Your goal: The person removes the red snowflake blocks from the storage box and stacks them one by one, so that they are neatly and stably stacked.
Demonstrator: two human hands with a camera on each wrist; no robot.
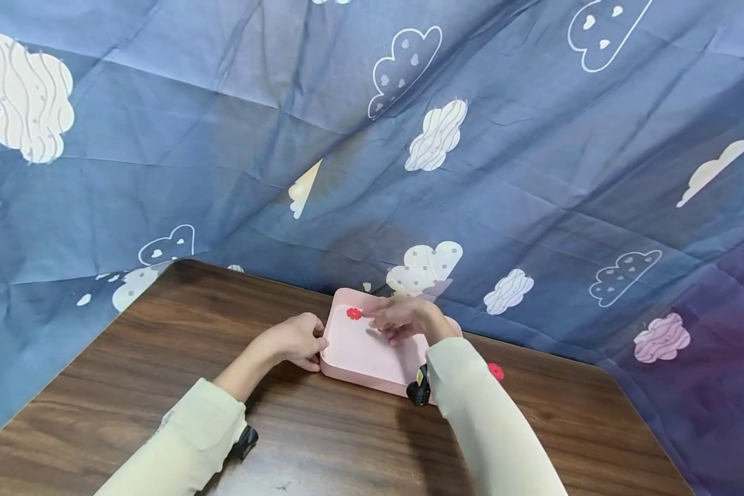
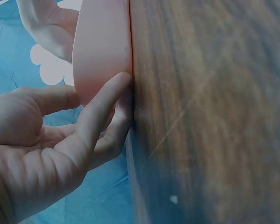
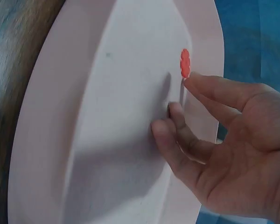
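A shallow pink tray (image 1: 362, 351) lies on the wooden table, with a small red flower-shaped piece (image 1: 354, 313) in its far left corner. My left hand (image 1: 293, 339) holds the tray's left end; in the left wrist view the thumb is at the rim and the fingers (image 2: 107, 100) bend against the outer wall. Over the tray, my right hand (image 1: 406, 317) reaches in with one finger extended to the edge of the red flower piece (image 3: 185, 63). The other fingers (image 3: 164, 133) bend loosely above the tray floor and hold nothing.
A second red flower-shaped piece (image 1: 495, 371) lies on the table (image 1: 266, 413) to the right of the tray, partly behind the right sleeve. Blue cloth (image 1: 347, 234) with cloud prints hangs close behind the tray and the table's back edge.
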